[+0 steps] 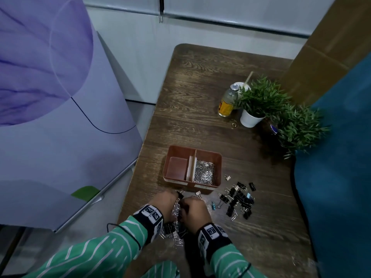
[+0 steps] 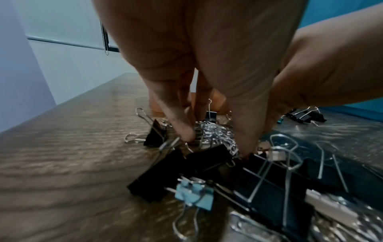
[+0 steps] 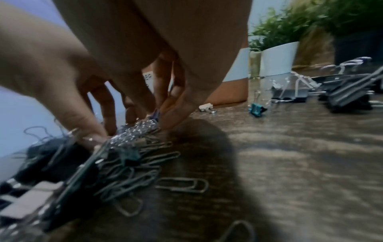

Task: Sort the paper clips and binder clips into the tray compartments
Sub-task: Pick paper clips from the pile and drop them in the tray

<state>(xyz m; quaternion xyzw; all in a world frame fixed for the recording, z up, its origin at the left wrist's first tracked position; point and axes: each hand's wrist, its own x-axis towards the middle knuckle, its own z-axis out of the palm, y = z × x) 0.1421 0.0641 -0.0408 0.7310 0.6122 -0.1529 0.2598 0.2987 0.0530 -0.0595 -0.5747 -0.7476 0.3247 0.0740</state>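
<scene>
I count one tray [image 1: 217, 167] with two compartments, one counter [image 1: 200, 87], two potted plants [image 1: 259, 101], one bottle [image 1: 227, 103] and two hands [image 1: 164, 205]. I cannot count the paper clips [image 1: 204, 173] or the black binder clips [image 1: 239, 199]. At least two blue binder clips [image 1: 213, 205] show.

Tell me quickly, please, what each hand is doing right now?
Left hand: fingers curled down, pinching the paper clips in the mixed pile.
Right hand: fingers curled down, gathering the same paper clips.
</scene>
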